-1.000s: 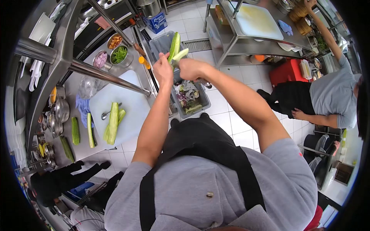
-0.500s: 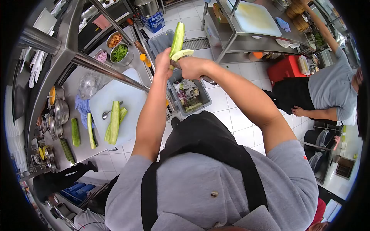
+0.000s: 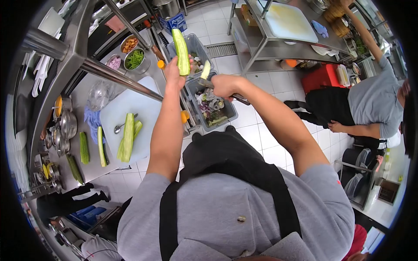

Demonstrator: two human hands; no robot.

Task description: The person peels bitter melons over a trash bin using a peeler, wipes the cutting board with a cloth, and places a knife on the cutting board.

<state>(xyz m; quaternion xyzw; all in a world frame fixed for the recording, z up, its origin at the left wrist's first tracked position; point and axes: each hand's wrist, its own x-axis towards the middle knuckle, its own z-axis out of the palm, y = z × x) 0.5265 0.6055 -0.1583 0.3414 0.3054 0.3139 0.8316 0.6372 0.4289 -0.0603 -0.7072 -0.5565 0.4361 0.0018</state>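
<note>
Near a grey bin (image 3: 235, 115) of scraps, left hand (image 3: 173, 75) grips the lower part of a pale green vegetable piece (image 3: 181, 52), long axis nearly upright in view, cut side showing. Right hand (image 3: 227, 87) is closed round the dark handle of a knife (image 3: 206, 83); blade points toward the left hand, apart from the piece. Pale slice (image 3: 205, 69) sits at the blade; exact contact cannot be told. On the steel table (image 3: 96, 169), left: pale cutting board (image 3: 150, 108) bearing two peeled lengths (image 3: 126, 143), crossed, spoon (image 3: 117, 129) just beside. Off the board: blue cloth (image 3: 92, 119), two dark green vegetables (image 3: 84, 148), metal bowl (image 3: 147, 67) of chopped greens
</note>
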